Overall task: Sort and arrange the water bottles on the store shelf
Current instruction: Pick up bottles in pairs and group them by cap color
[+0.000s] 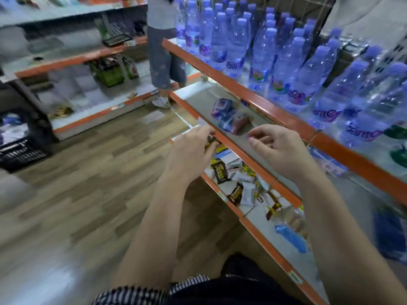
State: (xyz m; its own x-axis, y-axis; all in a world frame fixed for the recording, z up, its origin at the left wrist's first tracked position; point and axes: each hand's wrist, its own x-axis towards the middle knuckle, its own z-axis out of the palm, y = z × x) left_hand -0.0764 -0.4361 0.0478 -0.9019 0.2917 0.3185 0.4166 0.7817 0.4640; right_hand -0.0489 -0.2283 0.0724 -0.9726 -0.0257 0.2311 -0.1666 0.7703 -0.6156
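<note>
While both hands are held near the orange edge of the middle shelf (233, 148), the water bottles (262, 53) are seen standing in rows on the upper shelf (242, 89), at about one o'clock from the hands and well apart. The right hand (277, 148) is loosely curled, and nothing is held in it. The left hand (193, 148) is curled too. Whether the dark packet (211, 140) at its fingertips is pinched cannot be told. Small purple packs (229, 116) are laid at eleven o'clock from the right hand.

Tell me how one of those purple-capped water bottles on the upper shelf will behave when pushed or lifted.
The water bottle looks full, so it is probably heavy for its size. It is tall and narrow, so a push near the cap would likely tip it into its close-packed neighbours. Its clear plastic may flex under a squeeze.
</note>
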